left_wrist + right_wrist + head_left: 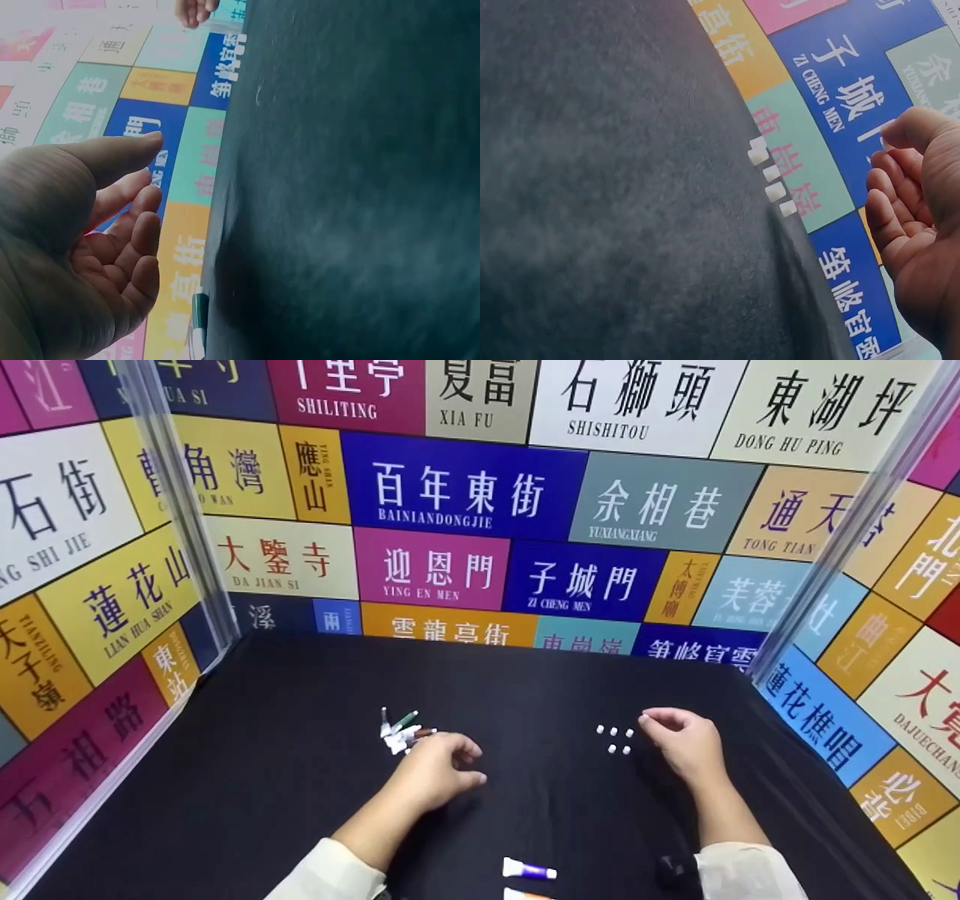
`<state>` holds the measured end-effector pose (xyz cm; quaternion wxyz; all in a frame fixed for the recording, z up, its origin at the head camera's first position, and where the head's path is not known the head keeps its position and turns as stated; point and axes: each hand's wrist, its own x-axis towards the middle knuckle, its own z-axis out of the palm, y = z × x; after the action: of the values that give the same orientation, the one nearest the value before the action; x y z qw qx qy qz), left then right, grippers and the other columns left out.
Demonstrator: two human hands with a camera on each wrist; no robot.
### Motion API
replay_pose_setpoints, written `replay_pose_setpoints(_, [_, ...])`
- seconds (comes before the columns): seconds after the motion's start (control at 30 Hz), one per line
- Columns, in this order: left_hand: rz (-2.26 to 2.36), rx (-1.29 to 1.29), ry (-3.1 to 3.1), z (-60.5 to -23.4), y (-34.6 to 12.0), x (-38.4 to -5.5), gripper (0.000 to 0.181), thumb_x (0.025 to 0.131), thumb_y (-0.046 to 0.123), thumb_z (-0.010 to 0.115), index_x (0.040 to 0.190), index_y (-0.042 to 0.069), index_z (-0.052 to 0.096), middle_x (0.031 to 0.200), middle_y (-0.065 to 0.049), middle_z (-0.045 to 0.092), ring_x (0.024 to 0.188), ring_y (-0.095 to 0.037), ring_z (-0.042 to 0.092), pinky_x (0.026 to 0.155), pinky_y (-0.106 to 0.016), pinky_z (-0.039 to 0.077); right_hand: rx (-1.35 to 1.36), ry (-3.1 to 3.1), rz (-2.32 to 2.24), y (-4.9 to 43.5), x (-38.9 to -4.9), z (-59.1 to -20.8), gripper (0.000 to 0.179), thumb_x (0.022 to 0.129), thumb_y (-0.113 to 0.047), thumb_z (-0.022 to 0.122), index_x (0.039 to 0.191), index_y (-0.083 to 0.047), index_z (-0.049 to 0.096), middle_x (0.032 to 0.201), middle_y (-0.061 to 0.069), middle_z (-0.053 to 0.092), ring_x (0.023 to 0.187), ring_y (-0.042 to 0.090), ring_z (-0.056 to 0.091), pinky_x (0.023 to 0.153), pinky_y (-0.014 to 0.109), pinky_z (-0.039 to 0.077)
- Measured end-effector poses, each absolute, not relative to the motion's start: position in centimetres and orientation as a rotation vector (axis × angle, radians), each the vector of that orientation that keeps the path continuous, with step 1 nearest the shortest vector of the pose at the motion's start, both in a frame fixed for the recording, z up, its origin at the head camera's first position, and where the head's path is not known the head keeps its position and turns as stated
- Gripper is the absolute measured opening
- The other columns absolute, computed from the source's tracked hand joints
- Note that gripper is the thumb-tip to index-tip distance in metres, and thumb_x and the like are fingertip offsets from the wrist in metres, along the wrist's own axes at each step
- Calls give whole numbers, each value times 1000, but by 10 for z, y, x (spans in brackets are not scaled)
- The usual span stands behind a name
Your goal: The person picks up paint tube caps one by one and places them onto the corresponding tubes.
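Note:
My right hand (pixel 684 742) is held at the right, its thumb and forefinger pinching a small white cap (pixel 887 141) that is mostly covered by the fingertips. Just left of those fingers, several small white caps (pixel 613 731) lie in two short rows on the black cloth. My left hand (pixel 437 769) hovers over the middle left with nothing in it, fingers loosely bent and thumb apart. Beyond its knuckles is a heap of small paint tubes (pixel 397 741), white with green, brown and grey parts, partly hidden by that hand.
A paint tube with a purple band (pixel 529 870) lies near the front edge, and an orange-banded one (pixel 527 895) is cut off below it. Black cloth (pixel 315 682) covers the table. Printed panels (pixel 465 480) stand around its back and sides.

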<state>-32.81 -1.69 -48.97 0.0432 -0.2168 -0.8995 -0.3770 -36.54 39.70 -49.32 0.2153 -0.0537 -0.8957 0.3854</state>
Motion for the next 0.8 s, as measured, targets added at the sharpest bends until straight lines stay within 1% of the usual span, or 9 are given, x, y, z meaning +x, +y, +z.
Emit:
replay_pose_setpoints(0.13, [-1160, -648, -2707, -491, -22, -334, 28, 76, 25, 83, 100, 14, 72, 94, -4, 73, 85, -20, 66, 79, -32, 51, -125, -2478, 1077, 393, -364, -489, 27, 84, -45, 75, 99, -22, 77, 86, -6, 76, 65, 6, 66, 60, 20, 54])
replay_pose_setpoints(0.27, [-1170, -603, -2692, -493, -26, -337, 27, 76, 26, 83, 98, 16, 72, 92, -1, 71, 82, -16, 63, 78, -30, 50, -98, -2483, 1112, 389, -362, -483, 30, 85, -44, 75, 102, -19, 77, 88, -6, 76, 66, 6, 67, 61, 21, 54])
replay_pose_setpoints(0.43, [-1162, -532, -2691, -493, -28, -339, 26, 76, 30, 83, 98, 21, 72, 92, 3, 69, 84, -13, 61, 81, -32, 50, -80, -2473, 1171, 383, -359, -475, 33, 85, -44, 75, 104, -17, 77, 91, -5, 76, 68, 7, 68, 63, 21, 55])
replay_pose_setpoints(0.5, [-1163, -505, -2694, -493, -30, -339, 26, 76, 31, 83, 98, 22, 72, 93, 3, 69, 85, -14, 61, 82, -32, 50, -66, -2465, 1190, 381, -357, -472, 35, 84, -44, 76, 104, -16, 76, 91, -5, 76, 69, 9, 69, 64, 21, 55])
replay_pose_setpoints(0.63, [-1197, -484, -2693, -492, -32, -341, 26, 76, 30, 83, 98, 21, 72, 96, -1, 70, 86, -18, 63, 82, -33, 50, -36, -2455, 1203, 377, -353, -466, 34, 84, -44, 76, 104, -16, 76, 91, -6, 76, 72, 13, 70, 65, 22, 56])
replay_pose_setpoints(0.73, [-1218, -483, -2688, -493, -35, -344, 26, 77, 28, 83, 99, 19, 72, 97, -3, 71, 88, -21, 65, 82, -35, 50, -20, -2448, 1204, 373, -350, -461, 32, 84, -44, 76, 102, -18, 77, 90, -7, 76, 72, 12, 70, 65, 22, 56])
replay_pose_setpoints(0.8, [-1225, -465, -2692, -494, -37, -346, 27, 77, 27, 83, 99, 18, 72, 97, -3, 72, 89, -21, 66, 83, -35, 51, -3, -2438, 1207, 370, -348, -458, 30, 84, -43, 76, 101, -19, 77, 90, -7, 75, 73, 9, 69, 66, 21, 56])
